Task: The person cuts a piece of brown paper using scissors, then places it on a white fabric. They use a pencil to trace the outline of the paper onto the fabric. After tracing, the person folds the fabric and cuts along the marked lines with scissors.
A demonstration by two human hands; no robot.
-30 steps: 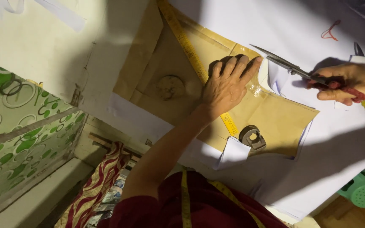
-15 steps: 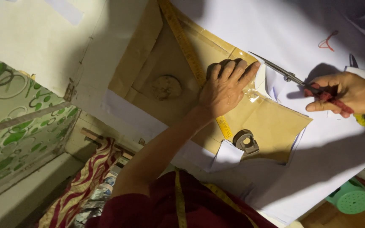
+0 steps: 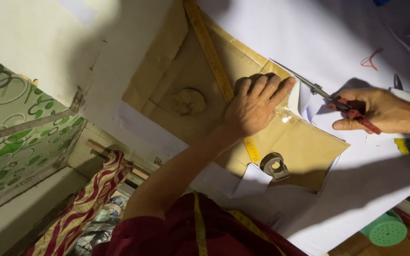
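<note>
My left hand (image 3: 257,106) lies flat and spread wide, palm down, pressing the brown paper pattern (image 3: 304,147) onto the white fabric (image 3: 380,166) beneath it. The fingertips reach the pattern's edge at about two o'clock from my wrist, close to the scissor blades. My right hand (image 3: 380,111) is curled tight around the red handles of the scissors (image 3: 319,90); the thin blades point toward ten o'clock and stand slightly parted where the pattern edge meets the white fabric. I count one pair of scissors.

A yellow measuring tape (image 3: 212,54) runs across the pattern from twelve o'clock down under my left palm and shows again just below my wrist. One more yellow tape (image 3: 198,223) hangs over my dark red shirt (image 3: 176,237), so two in all. A single grey metal weight (image 3: 274,166) with a hole sits on the pattern at about five o'clock from my left hand, and a round shape (image 3: 188,101) shows on the pattern at nine o'clock from it; what it is I cannot tell.

Beyond my right hand, at four o'clock from it, lies a yellow and black object (image 3: 408,146), partly hidden by my wrist. A red loop of thread (image 3: 372,59) rests on the fabric at twelve o'clock. Off the table, a green perforated plastic lid (image 3: 386,231) sits at lower right, and a red striped cloth (image 3: 88,199) hangs at lower left beside a green circle-patterned panel (image 3: 15,142).
</note>
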